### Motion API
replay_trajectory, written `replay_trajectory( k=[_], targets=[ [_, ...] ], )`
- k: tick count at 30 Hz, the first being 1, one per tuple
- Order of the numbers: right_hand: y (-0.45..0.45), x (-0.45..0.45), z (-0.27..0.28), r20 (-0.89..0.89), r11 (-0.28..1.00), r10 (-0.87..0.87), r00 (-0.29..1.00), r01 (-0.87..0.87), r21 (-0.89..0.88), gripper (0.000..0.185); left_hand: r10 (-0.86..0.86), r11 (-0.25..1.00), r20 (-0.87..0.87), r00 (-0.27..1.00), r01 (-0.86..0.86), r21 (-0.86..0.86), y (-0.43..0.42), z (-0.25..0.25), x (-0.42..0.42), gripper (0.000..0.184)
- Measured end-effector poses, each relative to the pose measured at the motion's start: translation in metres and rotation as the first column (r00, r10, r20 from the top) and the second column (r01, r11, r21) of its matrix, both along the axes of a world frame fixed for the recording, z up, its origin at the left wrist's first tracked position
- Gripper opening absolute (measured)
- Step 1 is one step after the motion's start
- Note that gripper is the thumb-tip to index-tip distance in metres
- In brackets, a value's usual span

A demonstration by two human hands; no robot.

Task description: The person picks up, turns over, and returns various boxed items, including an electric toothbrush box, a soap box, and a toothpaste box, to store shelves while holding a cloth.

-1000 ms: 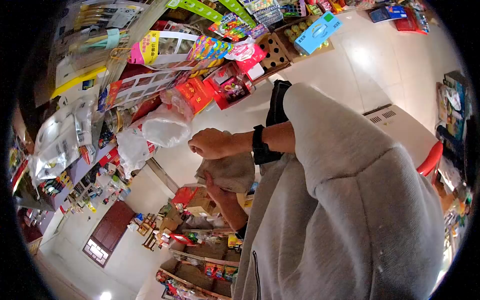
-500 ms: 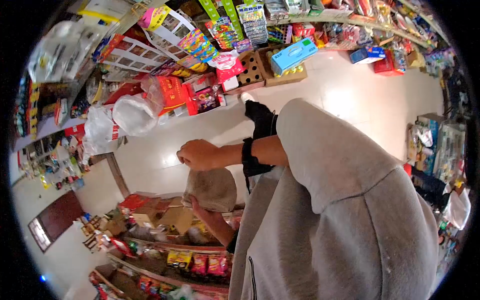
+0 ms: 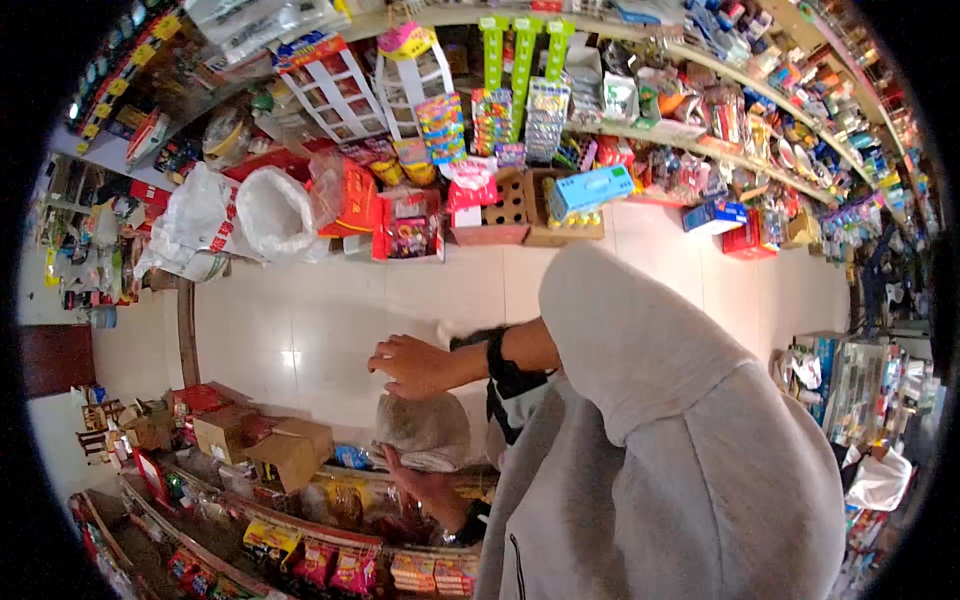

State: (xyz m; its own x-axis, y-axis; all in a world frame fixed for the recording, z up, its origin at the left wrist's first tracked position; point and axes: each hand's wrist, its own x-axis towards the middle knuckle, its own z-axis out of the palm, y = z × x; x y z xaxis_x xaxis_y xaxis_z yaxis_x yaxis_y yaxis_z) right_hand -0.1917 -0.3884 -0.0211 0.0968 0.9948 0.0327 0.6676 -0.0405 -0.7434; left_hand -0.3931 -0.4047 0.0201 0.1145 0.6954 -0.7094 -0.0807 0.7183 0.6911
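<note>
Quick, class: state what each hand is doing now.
Left hand: holding the greyish-brown, soft fabric bundle.
Right hand: partly open, fingers slightly spread, right by the bundle; whether it touches cannot be told.

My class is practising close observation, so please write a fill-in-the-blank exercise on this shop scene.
The fabric bundle is gripped by the ____ hand.
The strap on the right wrist is ____.
The box lying across the open carton is light ____.
The number of hanging green strips is ____.
Missing words: left; black; blue; three.
</note>
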Motion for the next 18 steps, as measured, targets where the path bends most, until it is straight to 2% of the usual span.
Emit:
replay_trajectory(
  k=[1,2,3,4,5,6,7,9,10,12,13,14,15,17,18],
  targets=[
    [0.003,0.004,-0.005,0.022,1.0,0.01,1.0,-0.01,0.004,0.046,0.01,1.0,0.112,0.994,-0.012,0.022,0.007,-0.002,-0.005,0.068],
    [0.007,0.006,-0.011,-0.063,0.998,-0.063,0.996,0.062,-0.023,0.057,0.008,0.999,0.298,0.954,-0.017,0.027,0.021,-0.02,-0.018,0.066],
    [0.014,0.003,-0.022,-0.16,0.99,-0.135,0.978,0.127,-0.058,0.068,0.028,0.999,0.303,0.953,-0.039,0.03,0.035,-0.022,-0.028,0.066],
    [0.027,0.001,-0.031,-0.251,0.969,-0.147,0.957,0.089,-0.231,0.086,-0.024,1.0,0.31,0.95,0.018,0.022,0.051,-0.019,-0.039,0.066],
    [0.042,0.001,-0.04,-0.246,0.973,-0.123,0.961,0.068,-0.221,0.086,-0.072,0.997,0.327,0.942,0.07,0.018,0.066,-0.021,-0.041,0.067],
    [0.058,-0.007,-0.044,-0.468,0.918,-0.144,0.872,-0.059,-0.393,0.091,0.044,0.999,0.235,0.971,-0.039,-0.029,0.077,-0.001,-0.04,0.066],
    [0.072,-0.018,-0.039,-0.651,0.823,-0.209,0.73,-0.228,-0.52,0.096,0.159,0.987,0.135,0.978,-0.152,-0.061,0.088,0.019,-0.038,0.065],
    [0.094,-0.032,-0.013,-0.754,0.757,-0.208,0.623,-0.384,-0.528,0.1,0.214,0.976,0.118,0.97,-0.209,-0.053,0.111,0.02,-0.071,0.062],
    [0.107,-0.046,-0.011,-0.9,0.731,-0.158,0.405,-0.565,-0.382,0.097,0.24,0.971,0.107,0.965,-0.237,-0.043,0.122,0.022,-0.088,0.061],
    [0.137,-0.063,-0.002,-0.981,0.678,-0.113,0.16,-0.709,-0.193,0.094,0.188,0.982,0.258,0.948,-0.185,-0.033,0.147,0.018,-0.116,0.061],
    [0.148,-0.07,0.022,-0.969,0.646,-0.195,0.152,-0.723,-0.244,0.088,0.159,0.987,0.328,0.931,-0.158,-0.028,0.155,0.019,-0.122,0.061],
    [0.158,-0.077,0.035,-0.949,0.61,-0.278,0.148,-0.736,-0.293,0.082,0.134,0.986,0.335,0.933,-0.161,0.054,0.163,0.016,-0.125,0.065],
    [0.168,-0.082,0.034,-0.951,0.597,-0.266,0.155,-0.748,-0.289,0.082,0.15,0.982,0.338,0.929,-0.181,0.062,0.17,0.026,-0.122,0.065],
    [0.188,-0.094,0.025,-0.946,0.672,-0.248,0.209,-0.666,-0.324,0.074,0.174,0.979,0.139,0.975,-0.186,0.08,0.182,0.054,-0.116,0.069],
    [0.196,-0.102,0.017,-0.946,0.665,-0.239,0.22,-0.673,-0.324,0.074,0.198,0.974,0.111,0.974,-0.208,0.09,0.187,0.059,-0.117,0.069]
  ],
)
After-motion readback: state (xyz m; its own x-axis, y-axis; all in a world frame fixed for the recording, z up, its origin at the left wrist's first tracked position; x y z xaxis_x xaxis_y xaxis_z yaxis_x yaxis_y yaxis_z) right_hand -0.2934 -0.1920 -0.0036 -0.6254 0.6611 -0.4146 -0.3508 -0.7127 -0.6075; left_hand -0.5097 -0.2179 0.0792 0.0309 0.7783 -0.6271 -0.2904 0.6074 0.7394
